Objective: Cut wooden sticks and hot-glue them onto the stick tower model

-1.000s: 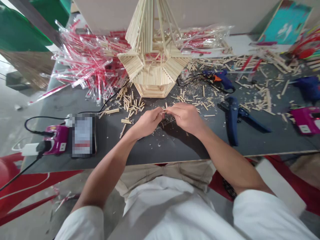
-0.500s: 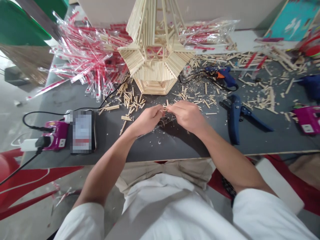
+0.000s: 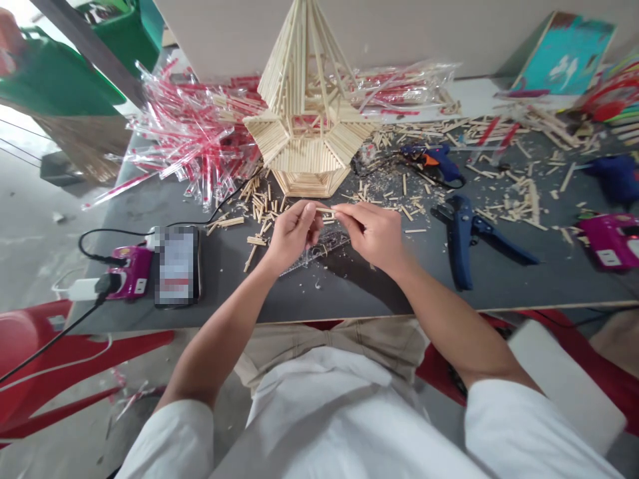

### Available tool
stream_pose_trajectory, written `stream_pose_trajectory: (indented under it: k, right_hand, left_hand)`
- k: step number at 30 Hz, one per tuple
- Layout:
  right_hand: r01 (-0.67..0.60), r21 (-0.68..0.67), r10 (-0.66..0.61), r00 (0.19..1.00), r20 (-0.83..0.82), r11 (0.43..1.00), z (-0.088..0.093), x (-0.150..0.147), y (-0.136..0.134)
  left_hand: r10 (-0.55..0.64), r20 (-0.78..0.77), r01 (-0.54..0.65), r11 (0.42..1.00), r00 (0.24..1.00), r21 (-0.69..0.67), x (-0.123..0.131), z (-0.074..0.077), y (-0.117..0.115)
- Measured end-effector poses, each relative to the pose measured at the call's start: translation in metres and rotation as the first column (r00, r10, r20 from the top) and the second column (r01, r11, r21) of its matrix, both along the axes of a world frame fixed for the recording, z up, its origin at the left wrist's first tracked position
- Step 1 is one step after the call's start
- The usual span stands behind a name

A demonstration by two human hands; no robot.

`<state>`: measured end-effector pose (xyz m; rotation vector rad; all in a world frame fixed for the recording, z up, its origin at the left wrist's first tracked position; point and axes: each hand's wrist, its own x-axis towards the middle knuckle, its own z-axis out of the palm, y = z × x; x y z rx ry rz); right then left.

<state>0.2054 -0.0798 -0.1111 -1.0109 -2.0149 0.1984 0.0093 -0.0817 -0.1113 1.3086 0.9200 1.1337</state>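
Note:
Between my two hands a short thin wooden stick [image 3: 325, 210] is held level over the table. My left hand [image 3: 295, 234] pinches its left end between thumb and fingers. At the other end, the fingertips of my right hand [image 3: 372, 233] close on the same stick. Under my hands lies a clear plastic wrapper [image 3: 324, 251] with crumbs around it. Just beyond them stands a model built of wooden sticks [image 3: 309, 156], with a tall pointed roof over a flared, many-sided base.
Blue cutters [image 3: 464, 243] and a blue glue gun [image 3: 439, 163] lie to the right amid scattered stick pieces. On the left are a phone [image 3: 177, 266], a purple power strip [image 3: 130, 271] with cables, and a heap of red-and-clear wrappers [image 3: 200, 133].
My hands have drawn slightly apart, so more of the stick shows between them. My left fingers have loosened from a tighter curl. The whole view has tilted and shifted slightly.

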Motion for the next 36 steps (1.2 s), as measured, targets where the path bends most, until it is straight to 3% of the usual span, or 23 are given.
stream_pose_trajectory:
  k: [5,9,14,22,28,30,32,34,36]
  right_hand:
    - [0.048,0.021,-0.046,0.995,-0.093,0.999,0.004,-0.005,-0.003]
    - [0.096,0.011,-0.095,0.993,-0.069,0.995,0.003,-0.009,-0.007]
    - [0.072,0.051,-0.068,0.995,-0.073,0.996,0.003,-0.012,-0.01]
    - [0.029,-0.235,-0.05,0.995,-0.085,0.972,0.015,-0.016,-0.02]
    - [0.007,-0.264,0.011,0.998,0.067,0.965,0.026,-0.003,-0.037]
    - [0.095,-0.251,-0.07,0.992,0.107,0.963,0.03,0.02,-0.048]
    - [0.265,-0.231,-0.225,0.957,0.183,0.936,0.031,0.054,-0.058]
    - [0.445,-0.25,-0.341,0.865,0.367,0.86,0.026,0.093,-0.064]
    - [0.62,-0.286,-0.414,0.735,0.537,0.73,0.017,0.13,-0.064]
  left_hand:
    - [-0.036,0.051,0.034,0.999,0.998,0.035,0.0,-0.002,0.0]
    - [-0.014,0.051,0.014,1.0,0.999,0.001,0.002,-0.004,0.0]
    - [0.024,0.113,-0.024,1.0,0.993,-0.009,0.005,-0.005,-0.001]
    - [-0.061,0.107,0.058,0.998,0.992,0.034,0.001,-0.002,-0.002]
    - [-0.102,0.141,0.106,0.994,0.985,-0.02,0.005,-0.003,-0.003]
    - [-0.133,0.161,0.143,0.989,0.978,-0.047,0.006,-0.003,-0.004]
    - [-0.181,0.186,0.196,0.979,0.966,-0.065,0.006,-0.002,-0.005]
    - [-0.219,0.2,0.238,0.969,0.955,-0.074,0.006,-0.001,-0.007]
    - [-0.244,0.203,0.268,0.958,0.948,-0.101,0.007,-0.001,-0.01]
